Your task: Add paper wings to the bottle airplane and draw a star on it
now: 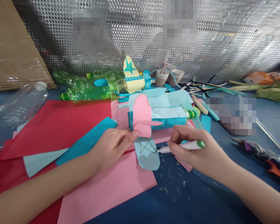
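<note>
A bottle wrapped in blue paper lies at the centre, its green neck pointing right, with pink paper pieces on its left end. From it a light blue rounded paper flap extends toward me, bearing a green star outline. My left hand pinches the lower edge of the pink piece between thumb and finger. In my right hand is a white marker with a green end, its tip touching the flap beside the star's right point.
Red sheets and a pink sheet cover the left. Behind are green bottles, a yellow paper-wrapped bottle and paper cups. A clear bottle lies far left; sticks and a dark patterned object are right.
</note>
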Available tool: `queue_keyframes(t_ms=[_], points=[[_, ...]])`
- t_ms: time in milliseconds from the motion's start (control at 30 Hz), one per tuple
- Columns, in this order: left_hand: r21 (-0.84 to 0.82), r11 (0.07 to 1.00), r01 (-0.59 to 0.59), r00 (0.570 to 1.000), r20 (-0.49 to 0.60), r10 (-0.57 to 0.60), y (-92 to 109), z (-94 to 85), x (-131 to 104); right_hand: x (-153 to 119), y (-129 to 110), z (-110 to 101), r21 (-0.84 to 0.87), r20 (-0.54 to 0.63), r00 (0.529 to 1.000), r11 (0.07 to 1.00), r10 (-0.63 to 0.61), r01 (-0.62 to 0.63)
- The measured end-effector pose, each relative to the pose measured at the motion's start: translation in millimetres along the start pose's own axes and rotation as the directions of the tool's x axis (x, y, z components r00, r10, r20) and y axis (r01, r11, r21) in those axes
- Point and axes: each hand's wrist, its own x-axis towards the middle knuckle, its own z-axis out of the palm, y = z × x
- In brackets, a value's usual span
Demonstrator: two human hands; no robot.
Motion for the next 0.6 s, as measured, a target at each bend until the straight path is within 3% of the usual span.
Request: queue_keyframes(t_ms=[133,300,600], points=[[-0.01,1.0,-0.019,1.0,0.001,0.019,-2,0.2,0,0,1,-1,0.063,-0.047,0.998,0.997,0.05,-0.047],[-0.018,0.999,-0.042,0.999,-0.015,0.042,-7,2.1,1,2,7,4,0.29,-0.095,0.985,0.951,0.144,-0.111],[0.015,0.999,0.036,0.999,-0.008,-0.036,0,-0.7,-1,5,19,27,0.497,0.015,0.988,0.856,0.155,-0.142]])
